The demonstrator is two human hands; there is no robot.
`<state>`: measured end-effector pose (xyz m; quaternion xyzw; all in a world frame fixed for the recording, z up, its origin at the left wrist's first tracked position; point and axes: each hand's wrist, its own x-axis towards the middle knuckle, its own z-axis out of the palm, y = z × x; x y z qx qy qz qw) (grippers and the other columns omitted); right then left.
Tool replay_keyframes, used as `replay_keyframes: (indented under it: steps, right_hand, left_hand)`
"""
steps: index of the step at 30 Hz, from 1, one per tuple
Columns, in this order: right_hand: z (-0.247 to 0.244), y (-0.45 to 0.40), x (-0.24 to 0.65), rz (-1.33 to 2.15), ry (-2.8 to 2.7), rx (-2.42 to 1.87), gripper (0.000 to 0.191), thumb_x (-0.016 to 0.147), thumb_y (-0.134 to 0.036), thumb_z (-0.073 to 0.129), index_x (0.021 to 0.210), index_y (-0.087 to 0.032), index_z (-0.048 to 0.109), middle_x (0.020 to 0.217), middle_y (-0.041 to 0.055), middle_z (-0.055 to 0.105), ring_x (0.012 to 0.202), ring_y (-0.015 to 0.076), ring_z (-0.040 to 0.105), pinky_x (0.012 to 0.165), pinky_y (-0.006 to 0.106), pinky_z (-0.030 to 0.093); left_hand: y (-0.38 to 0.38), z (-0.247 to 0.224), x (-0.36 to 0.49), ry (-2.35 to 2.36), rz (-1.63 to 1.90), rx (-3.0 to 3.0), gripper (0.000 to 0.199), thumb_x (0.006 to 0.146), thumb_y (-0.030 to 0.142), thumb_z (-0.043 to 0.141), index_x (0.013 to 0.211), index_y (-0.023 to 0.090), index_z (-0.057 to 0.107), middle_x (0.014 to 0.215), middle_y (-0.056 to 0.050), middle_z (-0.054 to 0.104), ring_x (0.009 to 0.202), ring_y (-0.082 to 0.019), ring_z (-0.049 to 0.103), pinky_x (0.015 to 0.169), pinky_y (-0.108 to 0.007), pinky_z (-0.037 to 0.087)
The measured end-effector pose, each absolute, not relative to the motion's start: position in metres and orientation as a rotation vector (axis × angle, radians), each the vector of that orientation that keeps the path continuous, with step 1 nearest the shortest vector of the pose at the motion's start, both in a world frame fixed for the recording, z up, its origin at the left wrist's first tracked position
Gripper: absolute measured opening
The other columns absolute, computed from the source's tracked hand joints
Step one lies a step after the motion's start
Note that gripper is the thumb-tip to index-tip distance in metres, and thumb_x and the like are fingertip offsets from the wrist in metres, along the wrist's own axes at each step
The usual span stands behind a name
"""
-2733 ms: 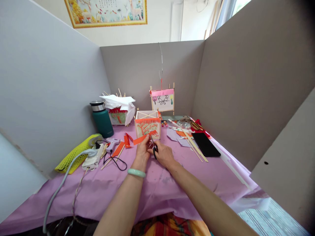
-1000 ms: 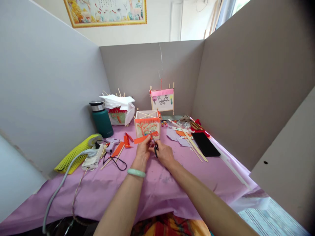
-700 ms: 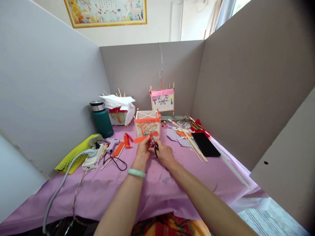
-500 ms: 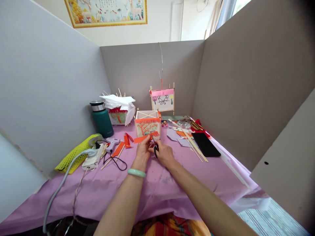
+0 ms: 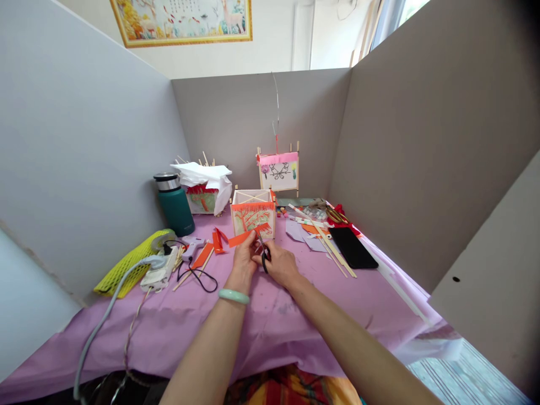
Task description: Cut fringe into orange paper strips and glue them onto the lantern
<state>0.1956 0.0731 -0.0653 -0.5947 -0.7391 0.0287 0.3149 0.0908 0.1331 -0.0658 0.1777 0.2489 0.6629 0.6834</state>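
An orange paper strip with a fringed right end is pinched in my left hand, which has a pale green bangle at its wrist. My right hand is closed on black-handled scissors, their blades pointing up at the strip. Just behind both hands stands a stick-framed box with an orange fringe and an orange tree drawing on its front. Folded orange paper lies left of the hands on the purple tablecloth.
At the left are a teal bottle, a power strip, a glue gun and a yellow mesh bag. A phone, wooden sticks and paper pieces lie at the right. Behind hangs a pink-topped lantern.
The scissors and my right hand have shifted slightly left along the strip. The strip's fringed end has moved a little up and left.
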Motion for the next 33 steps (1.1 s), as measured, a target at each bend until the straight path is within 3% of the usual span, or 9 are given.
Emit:
replay_keyframes:
  steps: [33]
  right_hand:
    - [-0.0642,0.0754,0.1956,0.073,-1.924,-1.629,0.037,0.092,-0.053,0.049,0.114,-0.023,0.056,0.098,0.0041,0.072,0.087,0.02,0.067,0.067,0.026,0.037]
  left_hand:
    - [0.1307,-0.0646,0.0911,0.615,1.462,0.475,0.025,0.06,0.018,0.081,0.074,0.015,0.061,0.06,0.004,0.058,0.046,-0.006,0.047,0.052,-0.021,0.042]
